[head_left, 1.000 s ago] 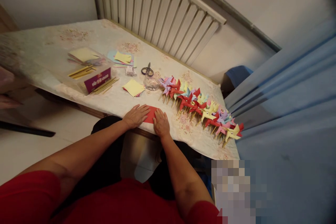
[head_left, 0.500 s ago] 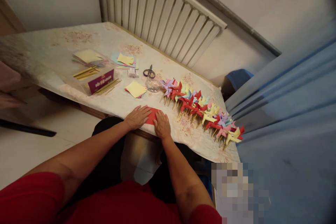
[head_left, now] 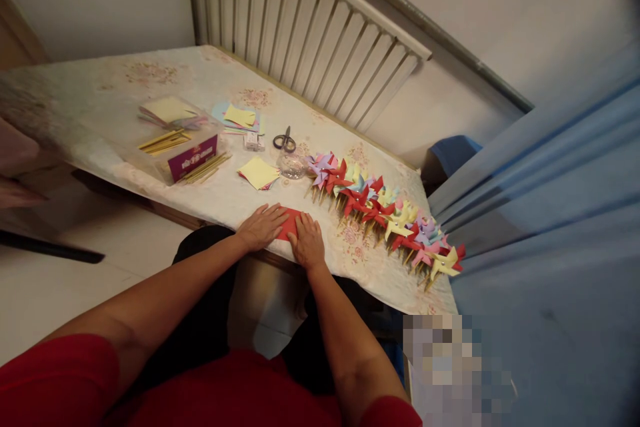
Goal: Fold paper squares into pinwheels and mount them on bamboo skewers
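At the near edge of the table (head_left: 210, 197), the left hand (head_left: 261, 227) and right hand (head_left: 309, 242) lay flat, palms down, side by side on a red paper (head_left: 290, 222). They hid most of it; only a strip showed between them. Any fold beneath could not be made out. Pinwheels (head_left: 385, 210) lined the right edge.

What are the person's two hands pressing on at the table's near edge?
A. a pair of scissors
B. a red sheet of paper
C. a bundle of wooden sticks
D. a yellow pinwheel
B: the left hand and right hand both lie flat on the red sheet of paper, while the scissors lie farther back on the table, untouched.
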`<state>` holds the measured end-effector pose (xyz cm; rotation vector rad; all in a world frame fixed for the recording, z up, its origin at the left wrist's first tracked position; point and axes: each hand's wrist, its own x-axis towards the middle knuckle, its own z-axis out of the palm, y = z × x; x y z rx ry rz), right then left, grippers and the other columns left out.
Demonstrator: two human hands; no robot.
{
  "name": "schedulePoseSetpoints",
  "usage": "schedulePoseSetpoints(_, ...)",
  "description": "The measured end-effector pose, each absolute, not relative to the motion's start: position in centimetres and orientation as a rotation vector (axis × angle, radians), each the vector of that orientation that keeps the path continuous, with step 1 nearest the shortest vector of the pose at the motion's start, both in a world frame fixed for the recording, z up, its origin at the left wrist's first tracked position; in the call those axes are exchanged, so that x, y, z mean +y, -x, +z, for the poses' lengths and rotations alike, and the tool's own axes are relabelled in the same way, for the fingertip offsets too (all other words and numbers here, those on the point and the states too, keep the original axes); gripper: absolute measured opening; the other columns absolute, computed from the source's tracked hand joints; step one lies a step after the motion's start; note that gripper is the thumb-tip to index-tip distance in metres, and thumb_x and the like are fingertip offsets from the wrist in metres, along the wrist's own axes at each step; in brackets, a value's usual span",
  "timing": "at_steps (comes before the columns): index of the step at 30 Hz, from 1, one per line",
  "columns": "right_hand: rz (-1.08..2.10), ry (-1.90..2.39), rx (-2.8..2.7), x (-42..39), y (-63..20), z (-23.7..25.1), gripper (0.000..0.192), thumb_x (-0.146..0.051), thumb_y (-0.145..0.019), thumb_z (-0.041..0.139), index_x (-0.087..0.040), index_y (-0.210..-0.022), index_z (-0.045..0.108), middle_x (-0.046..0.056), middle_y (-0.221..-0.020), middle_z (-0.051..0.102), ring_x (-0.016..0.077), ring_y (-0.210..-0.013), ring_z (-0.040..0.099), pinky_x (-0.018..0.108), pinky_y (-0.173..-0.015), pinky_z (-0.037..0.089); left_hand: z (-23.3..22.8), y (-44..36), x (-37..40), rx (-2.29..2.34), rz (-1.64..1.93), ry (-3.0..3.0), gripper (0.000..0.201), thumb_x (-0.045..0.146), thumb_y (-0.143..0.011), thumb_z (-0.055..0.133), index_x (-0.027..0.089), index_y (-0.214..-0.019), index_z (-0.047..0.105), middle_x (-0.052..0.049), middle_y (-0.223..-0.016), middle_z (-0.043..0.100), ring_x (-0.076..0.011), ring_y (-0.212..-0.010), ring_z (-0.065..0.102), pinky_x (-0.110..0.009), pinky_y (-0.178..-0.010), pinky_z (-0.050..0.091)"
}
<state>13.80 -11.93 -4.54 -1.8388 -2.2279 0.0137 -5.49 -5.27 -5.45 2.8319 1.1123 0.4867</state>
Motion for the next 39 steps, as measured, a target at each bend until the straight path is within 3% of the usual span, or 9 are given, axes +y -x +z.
schedulePoseSetpoints(8,-0.004,1.846,-2.197,-11.9,-13.8,-4.8,0.058,-0.043,-0.103,0.05,-0.011,-0.151,0.046,0.019,-0.162,0.039,0.0306,-0.153,0.032,0.053,-0.125,0.023,-5.4,5.4,-5.2,1.119,0.497,-2.783,0.048,0.029,-0.1,0.04,0.02,-0.143,0.057,-0.013,-0.156,0.051,-0.0284,-0.149,0.04,-0.05,-0.121,0.028)
schedulePoseSetpoints(18,0.034,1.846,-2.084,-11.7,-13.9,-4.8,0.045,-0.025,-0.104,0.04,-0.015,-0.146,0.054,0.013,-0.157,0.049,0.0229,-0.152,0.037,0.047,-0.126,0.025,-5.8,6.2,-4.5,1.061,0.4,-2.81,0.051,0.035,-0.101,0.041,0.019,-0.148,0.053,-0.013,-0.16,0.046,-0.0272,-0.152,0.034,-0.049,-0.122,0.024)
schedulePoseSetpoints(25,0.028,1.88,-2.087,-11.7,-13.9,-4.8,0.045,-0.017,-0.102,0.04,-0.014,-0.145,0.054,0.013,-0.157,0.049,0.0204,-0.152,0.037,0.045,-0.127,0.025,-5.6,6.8,-3.9,0.998,0.405,-2.795,0.05,0.036,-0.101,0.045,0.026,-0.149,0.053,-0.01,-0.159,0.048,-0.025,-0.151,0.036,-0.047,-0.122,0.024)
schedulePoseSetpoints(35,0.069,1.826,-2.076,-11.4,-14.3,-5.4,0.053,-0.009,-0.094,0.041,-0.013,-0.145,0.055,0.013,-0.156,0.05,0.0225,-0.151,0.037,0.046,-0.127,0.025,-5.3,6.8,-4.0,1.01,0.378,-2.791,0.049,0.036,-0.101,0.045,0.027,-0.148,0.053,-0.01,-0.159,0.048,-0.0251,-0.151,0.036,-0.047,-0.122,0.024)
schedulePoseSetpoints(39,0.078,1.849,-2.082,-11.5,-14.2,-5.2,0.056,-0.007,-0.091,0.042,-0.012,-0.145,0.054,0.013,-0.157,0.049,0.0223,-0.152,0.036,0.045,-0.127,0.024,-5.0,6.8,-4.1,1.011,0.321,-2.789,0.051,0.036,-0.101,0.044,0.021,-0.15,0.052,-0.012,-0.16,0.045,-0.0269,-0.152,0.033,-0.049,-0.122,0.023)
